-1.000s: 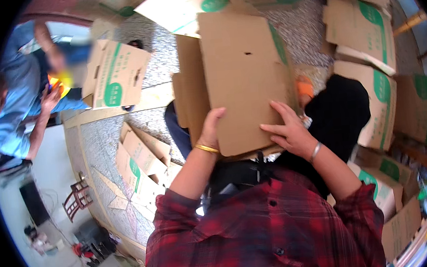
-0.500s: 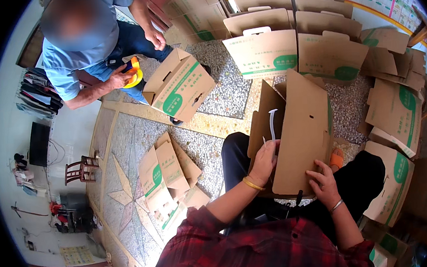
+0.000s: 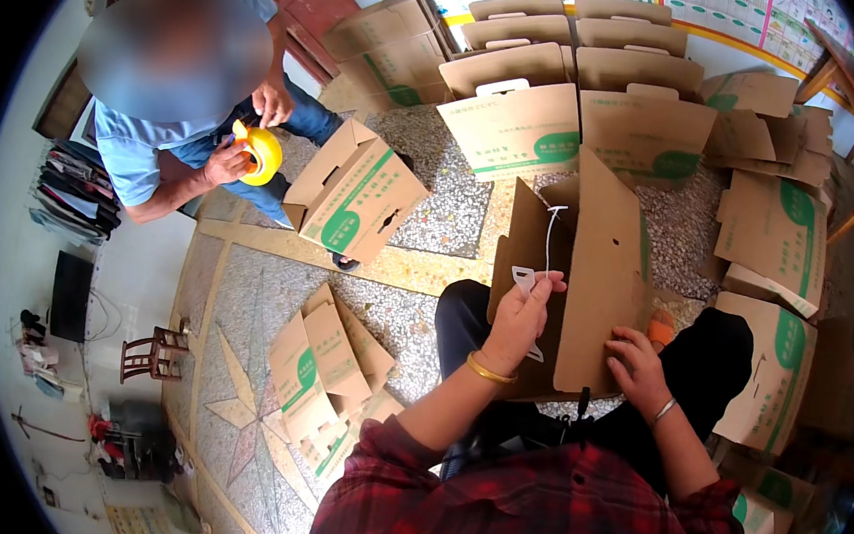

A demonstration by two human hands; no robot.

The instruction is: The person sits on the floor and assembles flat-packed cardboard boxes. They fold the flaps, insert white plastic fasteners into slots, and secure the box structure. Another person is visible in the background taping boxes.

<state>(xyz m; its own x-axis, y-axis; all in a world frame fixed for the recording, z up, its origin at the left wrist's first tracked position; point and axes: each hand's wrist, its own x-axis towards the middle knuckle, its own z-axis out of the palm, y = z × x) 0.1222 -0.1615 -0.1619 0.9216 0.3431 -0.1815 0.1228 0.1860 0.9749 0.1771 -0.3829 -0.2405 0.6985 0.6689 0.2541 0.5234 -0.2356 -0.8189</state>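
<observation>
An open cardboard box point(image 3: 599, 284) with green print stands tilted between my knees, its tall flap raised. My left hand point(image 3: 522, 328), with a yellow bangle at the wrist, is closed on a white plastic carry handle point(image 3: 524, 278). The handle's thin strap sticks up and ends in a small T-shaped tip over the box opening; the fingers cover its middle. On the right side of the box, my right hand point(image 3: 638, 363) rests against the outer panel with its fingers apart. A pale bracelet circles that wrist.
Across from me a seated person holds a yellow tape roll point(image 3: 260, 156) near another box point(image 3: 356, 192). Folded cartons point(image 3: 320, 371) lie on the floor at left. Rows of boxes with handles point(image 3: 512, 130) stand ahead; more cartons point(image 3: 771, 240) and a wooden chair point(image 3: 851, 113) are at right.
My left hand has lifted and turned the plastic handle, so its wide end now shows. The right hand stays on the box. The other person has raised the tape roll and brought both hands closer together.
</observation>
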